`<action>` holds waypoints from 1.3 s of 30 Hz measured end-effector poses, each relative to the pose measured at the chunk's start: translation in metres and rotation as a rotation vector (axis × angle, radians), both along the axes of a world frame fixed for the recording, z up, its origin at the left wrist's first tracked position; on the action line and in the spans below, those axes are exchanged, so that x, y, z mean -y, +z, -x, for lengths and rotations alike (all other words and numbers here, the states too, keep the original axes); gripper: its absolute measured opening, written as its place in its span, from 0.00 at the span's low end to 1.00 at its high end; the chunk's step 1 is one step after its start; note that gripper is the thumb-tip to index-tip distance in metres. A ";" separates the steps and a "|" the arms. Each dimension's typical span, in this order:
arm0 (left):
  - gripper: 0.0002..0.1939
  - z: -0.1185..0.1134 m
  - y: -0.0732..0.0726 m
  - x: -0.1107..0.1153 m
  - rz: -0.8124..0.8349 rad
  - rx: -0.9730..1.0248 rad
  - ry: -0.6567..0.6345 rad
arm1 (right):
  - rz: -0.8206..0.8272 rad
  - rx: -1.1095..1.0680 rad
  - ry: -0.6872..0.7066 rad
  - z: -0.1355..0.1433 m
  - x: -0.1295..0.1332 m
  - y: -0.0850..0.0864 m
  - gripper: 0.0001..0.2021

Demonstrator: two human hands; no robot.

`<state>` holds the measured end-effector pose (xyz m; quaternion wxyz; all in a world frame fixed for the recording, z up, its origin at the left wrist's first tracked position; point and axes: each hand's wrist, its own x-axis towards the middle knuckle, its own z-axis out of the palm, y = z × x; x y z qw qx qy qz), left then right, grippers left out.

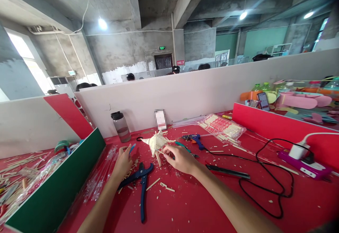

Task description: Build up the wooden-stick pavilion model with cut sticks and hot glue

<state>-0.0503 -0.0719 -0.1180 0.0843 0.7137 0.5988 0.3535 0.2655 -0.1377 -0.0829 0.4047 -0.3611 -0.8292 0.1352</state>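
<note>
In the head view, my left hand (124, 160) is closed around a slim blue object (132, 148) whose kind I cannot make out. My right hand (178, 158) pinches the lower right side of a pale wooden stick model (156, 143) with pointed, star-like arms. The model rests among scraps on the red table. Just below my left hand lie dark blue cutters (143, 180) with their handles spread. Pliers with teal grips (182, 145) sit behind my right hand, partly hidden by it.
A blue hot glue gun (195, 141), a utility knife (228, 172) and a purple power strip (304, 165) lie to the right, with black cable looping between. Wooden sticks (222, 127) lie behind. A water bottle (121, 127) stands back left. Green (58, 187) and red (286, 130) partitions flank the table.
</note>
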 end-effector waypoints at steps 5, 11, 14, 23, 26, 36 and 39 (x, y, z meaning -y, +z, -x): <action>0.27 -0.004 -0.001 0.006 -0.083 -0.111 0.037 | 0.011 0.005 0.003 -0.001 0.001 0.002 0.04; 0.18 -0.020 0.030 0.026 -0.189 -0.292 -0.005 | 0.006 0.017 -0.010 -0.001 0.000 0.001 0.04; 0.15 -0.028 0.043 0.035 -0.195 -0.327 -0.045 | 0.002 0.021 -0.014 0.000 0.000 0.001 0.04; 0.15 -0.027 0.056 0.052 0.271 -0.472 -0.240 | 0.007 0.036 -0.021 -0.001 0.001 0.002 0.04; 0.19 -0.032 0.055 0.059 0.345 -0.552 -0.312 | 0.008 0.032 -0.017 0.000 0.001 0.002 0.04; 0.23 -0.047 0.049 0.065 0.240 -0.587 -0.207 | 0.000 0.034 -0.020 0.000 -0.001 0.000 0.05; 0.16 -0.052 0.059 0.067 0.207 -0.546 -0.232 | -0.002 0.034 -0.024 0.000 -0.001 0.000 0.05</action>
